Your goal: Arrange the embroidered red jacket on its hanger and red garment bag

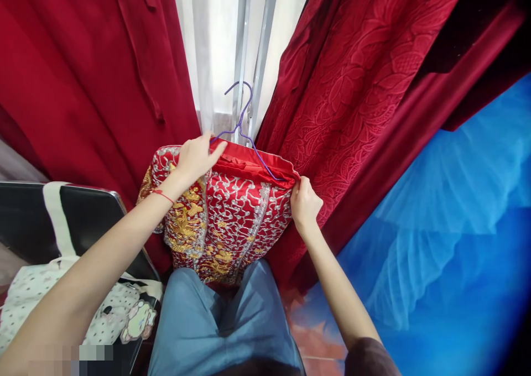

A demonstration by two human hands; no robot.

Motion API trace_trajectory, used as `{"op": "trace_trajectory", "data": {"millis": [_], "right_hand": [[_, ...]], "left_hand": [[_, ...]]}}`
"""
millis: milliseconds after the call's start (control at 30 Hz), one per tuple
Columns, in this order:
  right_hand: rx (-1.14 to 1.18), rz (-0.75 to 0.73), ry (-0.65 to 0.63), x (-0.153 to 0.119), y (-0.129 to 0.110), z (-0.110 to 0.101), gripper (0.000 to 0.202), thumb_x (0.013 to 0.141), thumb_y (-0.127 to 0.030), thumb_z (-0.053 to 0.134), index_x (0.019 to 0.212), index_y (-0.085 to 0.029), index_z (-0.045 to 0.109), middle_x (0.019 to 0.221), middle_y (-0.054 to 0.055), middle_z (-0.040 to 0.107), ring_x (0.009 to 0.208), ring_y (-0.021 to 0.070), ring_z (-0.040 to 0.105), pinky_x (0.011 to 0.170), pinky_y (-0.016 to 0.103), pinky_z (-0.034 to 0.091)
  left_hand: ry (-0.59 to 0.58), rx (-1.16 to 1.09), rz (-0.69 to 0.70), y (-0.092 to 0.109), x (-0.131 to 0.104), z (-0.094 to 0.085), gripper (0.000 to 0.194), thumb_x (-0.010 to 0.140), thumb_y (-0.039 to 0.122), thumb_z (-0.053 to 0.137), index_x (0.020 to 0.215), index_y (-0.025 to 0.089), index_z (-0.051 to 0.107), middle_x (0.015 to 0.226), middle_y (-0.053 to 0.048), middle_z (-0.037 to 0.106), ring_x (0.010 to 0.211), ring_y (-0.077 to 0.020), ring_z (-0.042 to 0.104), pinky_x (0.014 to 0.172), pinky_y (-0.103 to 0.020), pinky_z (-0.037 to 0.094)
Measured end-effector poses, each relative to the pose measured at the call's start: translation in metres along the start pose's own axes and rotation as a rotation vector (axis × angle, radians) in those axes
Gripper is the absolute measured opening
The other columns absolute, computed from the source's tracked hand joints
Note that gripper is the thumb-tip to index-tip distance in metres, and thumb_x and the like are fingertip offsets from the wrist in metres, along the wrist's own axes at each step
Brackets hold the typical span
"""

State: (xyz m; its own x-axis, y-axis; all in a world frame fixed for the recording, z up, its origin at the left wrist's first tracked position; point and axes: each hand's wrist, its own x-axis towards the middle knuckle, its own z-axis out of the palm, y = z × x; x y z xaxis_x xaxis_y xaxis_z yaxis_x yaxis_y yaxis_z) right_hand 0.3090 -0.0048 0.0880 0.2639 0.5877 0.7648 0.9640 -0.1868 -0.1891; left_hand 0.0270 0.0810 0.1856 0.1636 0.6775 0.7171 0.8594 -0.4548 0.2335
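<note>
Between my two hands hangs a red garment (234, 210) with silver and gold embroidery, its red satin top edge facing up toward me. My left hand (197, 157) grips that edge on the left, close to the hanger's shoulder. At the right corner of the same edge, my right hand (306, 203) is closed around the cloth. A purple wire hanger (240, 126) sits in the opening, its hook sticking up free above the garment. The hanger's lower part is hidden inside the cloth. The garment's lower end reaches down to my knees.
Red curtain-like cloth (83, 61) hangs on the left, and red patterned fabric (352, 83) on the right. Metal poles (259, 50) stand behind the hanger. A black chair (95, 210) bears a dotted white bag (33, 293). Blue tulle (440, 226) spreads at right.
</note>
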Motion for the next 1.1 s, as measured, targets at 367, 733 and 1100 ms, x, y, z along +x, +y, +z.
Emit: {"op": "trace_trajectory", "data": {"millis": [367, 733, 1100], "right_hand": [[0.163, -0.158, -0.136, -0.005, 0.015, -0.001, 0.043, 0.096, -0.053, 0.053, 0.113, -0.015, 0.062, 0.095, 0.015, 0.077, 0.08, 0.024, 0.072, 0.06, 0.025, 0.04], [0.112, 0.062, -0.087, 0.021, -0.009, -0.007, 0.04, 0.097, -0.054, 0.051, 0.092, -0.017, 0.065, 0.069, 0.007, 0.07, 0.058, 0.0179, 0.062, 0.055, 0.023, 0.026], [0.454, 0.024, -0.132, 0.04, -0.008, -0.052, 0.02, 0.091, -0.035, 0.06, 0.076, -0.021, 0.06, 0.071, 0.002, 0.067, 0.061, 0.0151, 0.056, 0.064, 0.025, 0.038]], "left_hand": [[-0.101, 0.113, 0.856, 0.064, -0.026, 0.054, 0.03, 0.097, 0.044, 0.053, 0.096, 0.019, 0.07, 0.099, -0.01, 0.07, 0.094, -0.0239, 0.06, 0.086, -0.038, 0.041], [-0.055, -0.004, 0.734, 0.06, 0.011, 0.051, 0.049, 0.095, 0.056, 0.052, 0.116, 0.013, 0.066, 0.123, -0.017, 0.065, 0.116, -0.0305, 0.055, 0.1, -0.043, 0.039], [0.011, -0.003, 0.529, 0.072, 0.006, 0.088, 0.049, 0.087, 0.06, 0.062, 0.102, 0.013, 0.07, 0.112, -0.018, 0.067, 0.121, -0.0352, 0.053, 0.103, -0.053, 0.036]]}}
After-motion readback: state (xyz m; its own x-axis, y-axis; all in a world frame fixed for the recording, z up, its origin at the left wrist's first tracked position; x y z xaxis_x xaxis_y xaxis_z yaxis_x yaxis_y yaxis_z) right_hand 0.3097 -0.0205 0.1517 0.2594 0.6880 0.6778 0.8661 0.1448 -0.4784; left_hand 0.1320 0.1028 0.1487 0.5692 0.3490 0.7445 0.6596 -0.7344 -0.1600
